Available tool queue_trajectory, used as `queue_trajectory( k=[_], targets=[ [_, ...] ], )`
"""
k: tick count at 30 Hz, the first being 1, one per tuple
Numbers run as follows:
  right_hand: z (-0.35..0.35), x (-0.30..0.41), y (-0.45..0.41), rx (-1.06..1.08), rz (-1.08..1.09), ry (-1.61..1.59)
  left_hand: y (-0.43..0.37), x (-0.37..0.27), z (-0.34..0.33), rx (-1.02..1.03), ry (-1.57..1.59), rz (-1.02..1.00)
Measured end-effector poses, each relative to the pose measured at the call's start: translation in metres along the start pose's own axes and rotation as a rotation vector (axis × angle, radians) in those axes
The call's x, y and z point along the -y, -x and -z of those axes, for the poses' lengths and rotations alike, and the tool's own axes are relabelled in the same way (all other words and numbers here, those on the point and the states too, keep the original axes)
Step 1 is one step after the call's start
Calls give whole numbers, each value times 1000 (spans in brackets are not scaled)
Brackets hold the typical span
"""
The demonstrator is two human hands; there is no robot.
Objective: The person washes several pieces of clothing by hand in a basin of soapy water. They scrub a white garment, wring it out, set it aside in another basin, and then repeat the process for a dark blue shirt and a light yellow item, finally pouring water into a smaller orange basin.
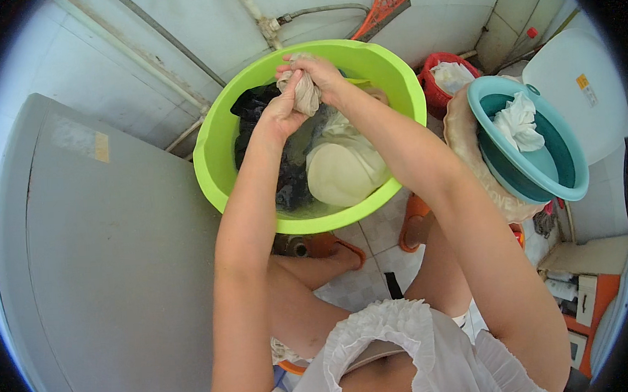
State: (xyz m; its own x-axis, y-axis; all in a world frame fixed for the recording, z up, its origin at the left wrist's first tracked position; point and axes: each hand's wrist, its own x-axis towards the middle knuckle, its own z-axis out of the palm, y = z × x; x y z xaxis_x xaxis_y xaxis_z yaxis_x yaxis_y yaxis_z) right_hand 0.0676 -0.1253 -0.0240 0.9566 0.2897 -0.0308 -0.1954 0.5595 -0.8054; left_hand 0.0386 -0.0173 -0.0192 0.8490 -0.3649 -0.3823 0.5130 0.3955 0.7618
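A bunched beige cloth (306, 94) is squeezed between my left hand (283, 111) and my right hand (320, 77), above the far half of a large lime-green plastic tub (206, 164). Both hands press the cloth, with some fingers hidden by it. Below them, water fills the tub's bottom. Dark garments (292, 181) lie in the water on the left side. On the right, a cream fabric piece with a rounded, cup-like bulge (337, 174) sits partly above the water, and folds of pale cloth spread behind it.
A grey appliance or cabinet (119, 233) stands at the left. At right, a teal basin (566, 183) holding white cloth (520, 124) rests on a padded seat cover (462, 129). Behind it is a red basket (436, 96). Pipes (268, 25) run along the tiled wall.
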Motion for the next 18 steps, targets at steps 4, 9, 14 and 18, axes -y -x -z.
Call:
queue_trajectory(
  k=[4,9,14,18],
  targets=[
    [-2,3,4,92,69,-63,14,-8,-5,46,-68,119],
    [1,8,3,110,24,-25,15,-5,-8,82,-634,40],
    [-6,12,7,221,-66,1,19,-8,2,260,-585,16],
    [3,12,0,225,-29,39,15,-5,-4,208,-703,-11]
  ],
)
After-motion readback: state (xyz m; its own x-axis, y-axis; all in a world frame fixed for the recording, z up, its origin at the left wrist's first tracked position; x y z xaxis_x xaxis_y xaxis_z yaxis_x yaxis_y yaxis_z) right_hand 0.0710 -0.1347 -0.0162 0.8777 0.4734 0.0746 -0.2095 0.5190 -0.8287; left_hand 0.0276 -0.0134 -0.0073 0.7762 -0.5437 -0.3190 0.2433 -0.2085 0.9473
